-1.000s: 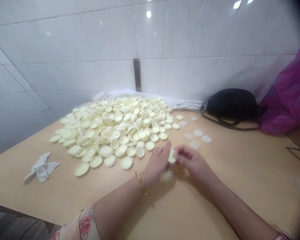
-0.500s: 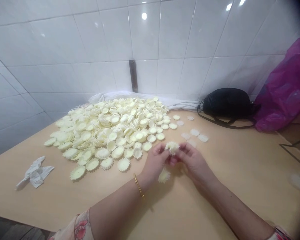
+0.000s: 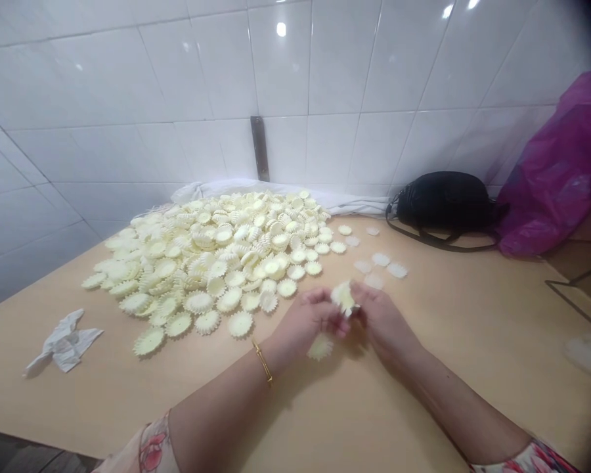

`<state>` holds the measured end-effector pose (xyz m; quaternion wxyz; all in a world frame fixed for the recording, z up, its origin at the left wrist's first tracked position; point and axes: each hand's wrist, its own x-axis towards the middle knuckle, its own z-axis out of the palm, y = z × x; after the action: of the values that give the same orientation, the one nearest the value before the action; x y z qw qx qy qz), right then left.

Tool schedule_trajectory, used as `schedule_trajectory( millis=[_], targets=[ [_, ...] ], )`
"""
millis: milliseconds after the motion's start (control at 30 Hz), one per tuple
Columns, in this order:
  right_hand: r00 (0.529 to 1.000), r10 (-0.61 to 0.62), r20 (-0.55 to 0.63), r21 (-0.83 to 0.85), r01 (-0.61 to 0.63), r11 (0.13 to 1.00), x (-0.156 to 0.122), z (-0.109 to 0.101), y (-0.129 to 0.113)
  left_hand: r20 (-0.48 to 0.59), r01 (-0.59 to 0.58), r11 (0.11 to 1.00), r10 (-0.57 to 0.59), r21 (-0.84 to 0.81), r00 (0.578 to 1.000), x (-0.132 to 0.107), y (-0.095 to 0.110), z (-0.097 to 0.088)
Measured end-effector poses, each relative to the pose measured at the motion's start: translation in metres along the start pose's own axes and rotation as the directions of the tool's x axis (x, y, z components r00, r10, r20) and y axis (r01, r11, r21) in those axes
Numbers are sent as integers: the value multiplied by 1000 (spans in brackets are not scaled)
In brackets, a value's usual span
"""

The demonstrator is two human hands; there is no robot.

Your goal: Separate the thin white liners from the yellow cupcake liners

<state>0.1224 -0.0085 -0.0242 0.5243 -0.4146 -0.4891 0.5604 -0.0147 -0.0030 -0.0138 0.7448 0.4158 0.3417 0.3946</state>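
Right up close there are two bare hands, with the left hand [image 3: 305, 322] and right hand [image 3: 384, 325] together, fingertips pinching one scalloped cream disc [image 3: 343, 297] between them, tilted up. It's round, so no real long axis to speak of. There's a thin gold bangle [image 3: 262, 363] on the left wrist and floral sleeves on both arms. One more frilly cream disc [image 3: 320, 347] sits on the light tan counter [image 3: 473, 374] just under the hands. Past that, a huge heap of cream discs [image 3: 207, 263], way too many to count, and six thin pale discs [image 3: 381, 259] scattered to the right. One crumpled white tissue [image 3: 64, 341] lies left. Further back: a white cloth [image 3: 276, 190], a black bag [image 3: 443, 200], a magenta plastic bag [image 3: 551, 171], and white tiled wall [image 3: 128, 79].
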Motion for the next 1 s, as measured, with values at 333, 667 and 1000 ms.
schedule_trajectory(
  millis=[333,667,1000],
  targets=[
    [940,-336,-53,-630,229,742,-1,-4,-1,-119,13,1000,-11,16,993,0,0,2],
    [974,-218,60,-480,219,850,-6,1,0,-92,-87,996,87,-3,992,2,-3,-2],
    [953,-230,-195,-453,120,883,1,-4,-3,-125,-26,996,36,80,991,4,-3,-2]
  ],
)
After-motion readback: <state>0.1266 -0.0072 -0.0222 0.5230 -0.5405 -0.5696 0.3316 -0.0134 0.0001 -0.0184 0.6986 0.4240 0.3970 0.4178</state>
